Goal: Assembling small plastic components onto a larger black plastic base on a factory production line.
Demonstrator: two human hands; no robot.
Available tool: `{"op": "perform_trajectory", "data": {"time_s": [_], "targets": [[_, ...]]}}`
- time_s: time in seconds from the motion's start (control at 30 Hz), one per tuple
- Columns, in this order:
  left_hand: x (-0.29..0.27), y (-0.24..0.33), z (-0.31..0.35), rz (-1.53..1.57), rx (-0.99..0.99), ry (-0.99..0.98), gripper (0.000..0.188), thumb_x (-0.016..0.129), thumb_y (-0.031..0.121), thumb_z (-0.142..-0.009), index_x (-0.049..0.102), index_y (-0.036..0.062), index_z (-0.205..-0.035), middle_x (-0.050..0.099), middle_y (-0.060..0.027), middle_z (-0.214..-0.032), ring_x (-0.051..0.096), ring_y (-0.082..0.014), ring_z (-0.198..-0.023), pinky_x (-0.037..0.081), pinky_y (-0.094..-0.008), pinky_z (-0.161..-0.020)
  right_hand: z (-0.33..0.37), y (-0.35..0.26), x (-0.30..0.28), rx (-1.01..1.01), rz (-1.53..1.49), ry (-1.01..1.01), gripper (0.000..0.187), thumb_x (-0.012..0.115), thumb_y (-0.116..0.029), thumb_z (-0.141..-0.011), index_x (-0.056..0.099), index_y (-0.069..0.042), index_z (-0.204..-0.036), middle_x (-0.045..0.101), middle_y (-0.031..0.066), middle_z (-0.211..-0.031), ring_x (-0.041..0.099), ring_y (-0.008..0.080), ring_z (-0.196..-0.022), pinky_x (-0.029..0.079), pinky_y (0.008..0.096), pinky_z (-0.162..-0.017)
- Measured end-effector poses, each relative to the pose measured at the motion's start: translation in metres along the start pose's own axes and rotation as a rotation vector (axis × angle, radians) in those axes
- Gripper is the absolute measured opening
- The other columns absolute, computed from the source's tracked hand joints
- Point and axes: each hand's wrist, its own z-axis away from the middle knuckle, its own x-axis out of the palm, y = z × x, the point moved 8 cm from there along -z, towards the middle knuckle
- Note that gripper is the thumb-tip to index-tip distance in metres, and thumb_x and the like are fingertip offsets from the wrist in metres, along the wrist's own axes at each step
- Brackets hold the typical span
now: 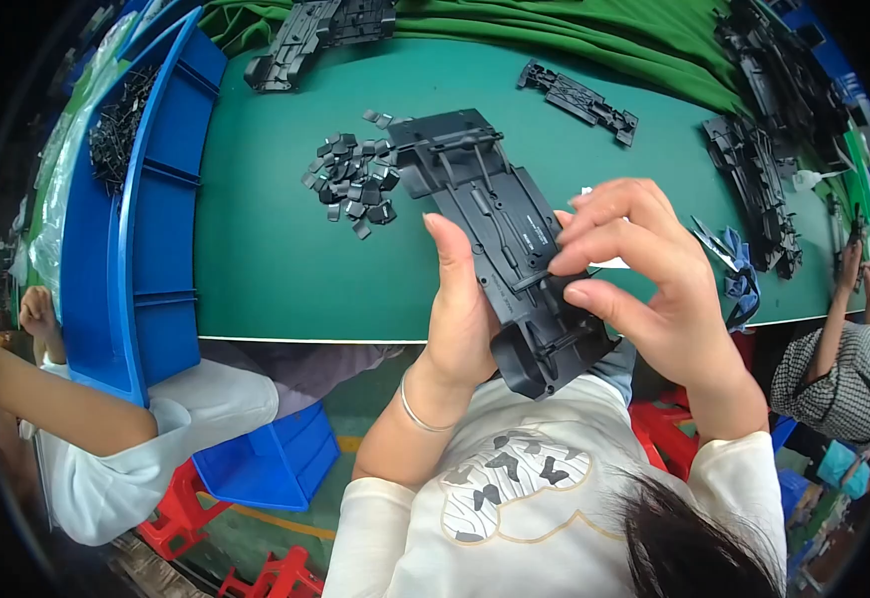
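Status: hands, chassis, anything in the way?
Left hand holds black chassis. Right hand at its upturned face. Loose black pieces nearby, apparently not blocking.

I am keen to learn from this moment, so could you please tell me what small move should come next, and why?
I would perhaps have the right hand press its fingertips lightly onto the black frame: they are close over it, though contact is unclear, and the left hand braces its other side.

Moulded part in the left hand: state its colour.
The moulded part is black, clearest in the head view.
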Motion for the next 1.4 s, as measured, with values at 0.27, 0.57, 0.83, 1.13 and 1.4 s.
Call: {"op": "perform_trajectory", "data": {"time_s": [0.27, 0.57, 0.83, 1.13, 1.4], "targets": [[0.013, 0.001, -0.004, -0.063, -0.018, 0.036, 0.071, 0.009, 0.060, -0.079, 0.045, 0.0037, -0.103, 0.051, -0.0055, -0.096, 0.051, -0.0135, -0.087, 0.043, -0.0262, -0.074, -0.011, -0.017, 0.002, -0.092, 0.047, -0.151, 0.019, 0.067, -0.007, -0.055, 0.057, -0.007, -0.070, 0.052, 0.0036, -0.081, 0.047, 0.0252, -0.089, 0.036, 0.0347, -0.077], [0.014, -0.004, -0.003, -0.205, -0.091, 0.158, 0.073, 0.010, 0.061, -0.078, 0.045, 0.0037, -0.106, 0.050, -0.0064, -0.101, 0.050, -0.0149, -0.091, 0.042, -0.0256, -0.077, -0.007, -0.015, 0.003, -0.137, 0.041, -0.100, 0.016, 0.066, -0.005, -0.056, 0.054, -0.007, -0.067, 0.052, 0.0018, -0.080, 0.048, 0.0241, -0.091, 0.035, 0.0348, -0.078], [0.013, 0.002, -0.009, 0.018, -0.051, 0.067, 0.073, 0.014, 0.062, -0.077, 0.045, 0.0014, -0.104, 0.053, -0.0098, -0.096, 0.054, -0.0182, -0.086, 0.048, -0.0298, -0.071, 0.000, -0.010, -0.030, -0.064, -0.097, 0.113, 0.024, 0.062, -0.004, -0.063, 0.051, -0.005, -0.084, 0.050, 0.0091, -0.092, 0.047, 0.0227, -0.085, 0.037, 0.0291, -0.074], [0.032, -0.004, -0.018, -0.177, 0.074, -0.080, 0.084, 0.026, 0.068, -0.069, 0.031, -0.0001, -0.116, 0.042, -0.0114, -0.110, 0.045, -0.0204, -0.100, 0.043, -0.0329, -0.080, 0.070, 0.054, 0.015, 0.625, -1.340, 0.095, 0.031, 0.045, -0.019, -0.083, 0.036, -0.004, -0.109, 0.048, 0.0102, -0.100, 0.050, 0.0169, -0.090, 0.046, 0.0322, -0.072], [0.081, -0.015, -0.014, -0.578, 0.239, -0.252, 0.093, 0.029, 0.072, -0.062, 0.020, 0.0050, -0.126, 0.032, -0.0171, -0.121, 0.042, -0.0281, -0.105, 0.037, -0.0387, -0.087, 0.079, 0.072, -0.004, 0.515, -1.560, 0.166, 0.032, 0.047, -0.019, -0.083, 0.036, -0.008, -0.111, 0.050, 0.0058, -0.101, 0.052, 0.0137, -0.090, 0.044, 0.0309, -0.074]]}}
